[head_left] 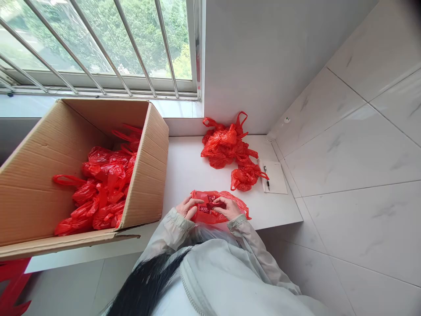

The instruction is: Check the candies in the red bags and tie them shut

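Note:
A red plastic bag lies at the table's front edge, between my two hands. Several dark red packets with pale print show on it or through its thin film; I cannot tell which. My left hand grips the bag's left end, its index finger reaching over the film and its thumb lower down. Above the bag's middle, my right hand has thumb and fingers pinched on a small dark red packet. Its lower edge is partly hidden by the fingers.
On the left stands a large open cardboard box with several filled red bags inside. More tied red bags are heaped on the white table by the wall. A notepad with a pen lies at right.

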Demonstrator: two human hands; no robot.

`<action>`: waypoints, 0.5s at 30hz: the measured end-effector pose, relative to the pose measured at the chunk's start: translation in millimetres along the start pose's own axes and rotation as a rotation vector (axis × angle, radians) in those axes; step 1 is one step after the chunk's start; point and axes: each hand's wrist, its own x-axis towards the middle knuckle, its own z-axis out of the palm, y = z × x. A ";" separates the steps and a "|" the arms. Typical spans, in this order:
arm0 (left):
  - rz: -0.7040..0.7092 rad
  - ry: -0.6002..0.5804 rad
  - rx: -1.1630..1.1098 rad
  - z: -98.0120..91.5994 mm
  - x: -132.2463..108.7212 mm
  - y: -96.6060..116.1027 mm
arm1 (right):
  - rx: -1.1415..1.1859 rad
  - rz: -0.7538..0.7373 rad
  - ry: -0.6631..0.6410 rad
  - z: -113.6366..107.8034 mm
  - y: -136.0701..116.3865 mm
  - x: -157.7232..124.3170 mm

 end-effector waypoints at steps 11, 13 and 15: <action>-0.079 0.065 0.138 3.5 5.4 32.3 | 0.387 -0.146 -0.007 -14.2 -44.8 -25.1; -0.073 0.129 0.269 -2.3 2.0 31.9 | 0.369 -0.150 0.028 -15.6 -48.2 -26.2; -0.047 0.218 0.419 -9.4 -0.9 30.2 | 0.339 -0.177 0.065 -18.0 -51.7 -27.9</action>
